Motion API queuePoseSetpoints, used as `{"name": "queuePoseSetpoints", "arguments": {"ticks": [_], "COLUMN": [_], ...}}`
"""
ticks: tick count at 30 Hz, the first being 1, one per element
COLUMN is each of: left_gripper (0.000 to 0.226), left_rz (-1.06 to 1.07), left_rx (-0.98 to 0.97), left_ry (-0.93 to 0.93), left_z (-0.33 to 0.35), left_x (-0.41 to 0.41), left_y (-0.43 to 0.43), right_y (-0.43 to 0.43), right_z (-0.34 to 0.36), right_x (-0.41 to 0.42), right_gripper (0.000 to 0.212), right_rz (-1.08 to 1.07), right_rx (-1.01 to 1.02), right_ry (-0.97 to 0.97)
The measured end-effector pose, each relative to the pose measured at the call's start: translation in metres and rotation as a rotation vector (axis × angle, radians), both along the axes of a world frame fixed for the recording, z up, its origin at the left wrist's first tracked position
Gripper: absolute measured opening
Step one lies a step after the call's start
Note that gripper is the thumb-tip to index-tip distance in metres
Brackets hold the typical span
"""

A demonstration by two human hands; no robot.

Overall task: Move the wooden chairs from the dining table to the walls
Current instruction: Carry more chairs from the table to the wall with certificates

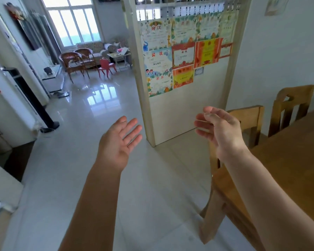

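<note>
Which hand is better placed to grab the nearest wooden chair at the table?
Right. The right hand hovers open just in front of the nearest wooden chair; the left hand is open over bare floor, farther away.

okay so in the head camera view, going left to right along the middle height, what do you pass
Black floor fan → left hand → certificate-covered partition → right hand → nearer wooden chair → farther wooden chair.

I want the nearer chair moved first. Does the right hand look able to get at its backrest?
Probably yes. The right hand is open and empty, right in front of the nearer chair, with nothing between them. The table lies to its right, not in the way.
</note>
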State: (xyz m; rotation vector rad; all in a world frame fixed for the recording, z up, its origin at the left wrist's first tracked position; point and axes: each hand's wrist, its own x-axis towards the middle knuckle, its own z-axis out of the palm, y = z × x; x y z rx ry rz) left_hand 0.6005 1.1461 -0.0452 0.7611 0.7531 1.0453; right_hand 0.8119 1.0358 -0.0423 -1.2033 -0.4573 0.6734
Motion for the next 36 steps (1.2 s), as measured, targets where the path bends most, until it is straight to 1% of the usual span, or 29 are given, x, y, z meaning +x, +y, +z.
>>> {"name": "queuePoseSetpoints", "arguments": {"ticks": [5,9,12,16,19,28,32,36], "left_gripper": [0.018,0.016,0.02,0.029,0.033,0.032,0.028,0.021], "left_rz": [-0.082,-0.169,-0.2,-0.254,-0.306,-0.487,-0.539,-0.611], "left_rx": [-0.003,0.0,0.022,0.059,0.053,0.045,0.079,0.104], "left_ry": [-0.048,-0.023,-0.022,-0.044,-0.08,-0.097,-0.114,-0.099], "left_z": [0.003,0.009,0.02,0.036,0.038,0.035,0.042,0.048], "left_x": [0.031,0.045,0.047,0.058,0.08,0.198,0.269,0.354], "left_y": [0.092,0.173,0.233,0.316,0.345,0.418,0.447,0.473], "right_y": [0.075,0.154,0.208,0.277,0.297,0.352,0.371,0.393], "right_z": [-0.003,0.003,0.009,0.019,0.023,0.029,0.03,0.028], "right_x": [0.015,0.018,0.02,0.035,0.053,0.139,0.195,0.263], "right_gripper": [0.016,0.016,0.016,0.017,0.018,0.015,0.014,0.015], "right_rz": [-0.06,-0.118,-0.145,-0.189,-0.233,-0.385,-0.446,-0.489], "right_rx": [0.006,0.032,0.059,0.089,0.099,0.089,0.13,0.147], "right_ry": [0.012,0.018,0.033,0.005,-0.015,-0.092,-0.109,-0.08]}}
